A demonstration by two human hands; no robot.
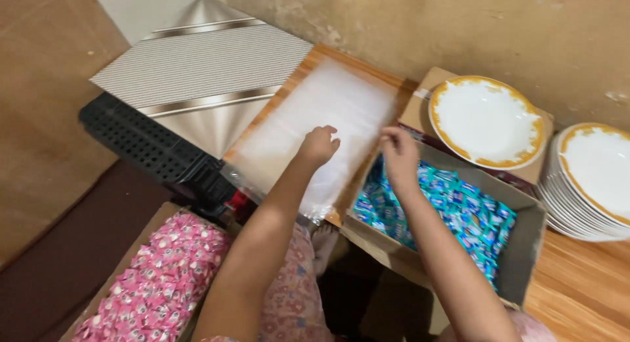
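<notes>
Plastic bags, clear and stacked flat, lie at the frame's centre on a wooden board, so we can peel one off. Our left hand pins them with curled fingers; our right hand pinches their right edge above the box of blue sachets.

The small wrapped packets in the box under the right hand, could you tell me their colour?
Blue and turquoise packets, seen in the head view.

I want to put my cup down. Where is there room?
Bare wood shows right of the blue-candy box, below the plate stack. The ribbed metal sheet up left is bare too. Both hands crowd the clear plastic bags.
</notes>
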